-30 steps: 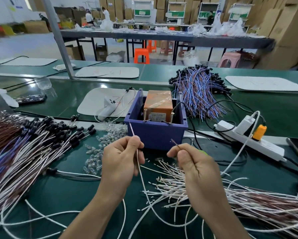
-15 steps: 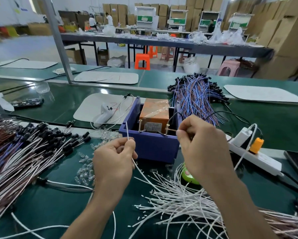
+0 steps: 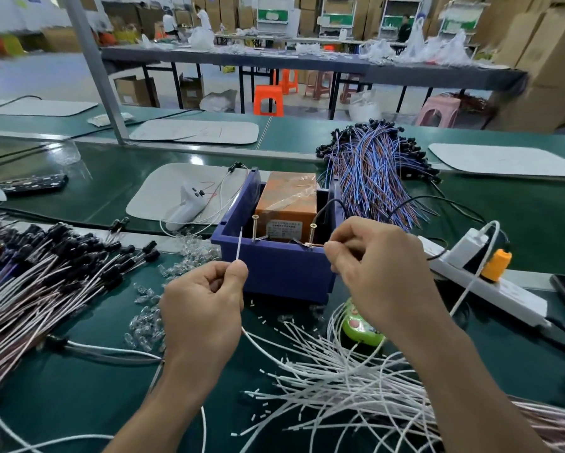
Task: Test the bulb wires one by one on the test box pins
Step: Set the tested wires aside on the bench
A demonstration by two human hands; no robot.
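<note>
Test box: blue plastic bin (image 3: 284,273) holding an orange block (image 3: 287,197), mid-bench, directly ahead of both hands.
Right hand (image 3: 372,273): pinches a bare copper lead end (image 3: 317,245), lying level, its tip at the right brass screw pin (image 3: 313,233) (contact likely, not certain).
Left hand (image 3: 202,308): pinches a thin white wire end (image 3: 239,246), held upright.
Gap: the white end stands just left of the left brass screw pin (image 3: 254,228), apart from it; closing it calls for a rightward move.
</note>
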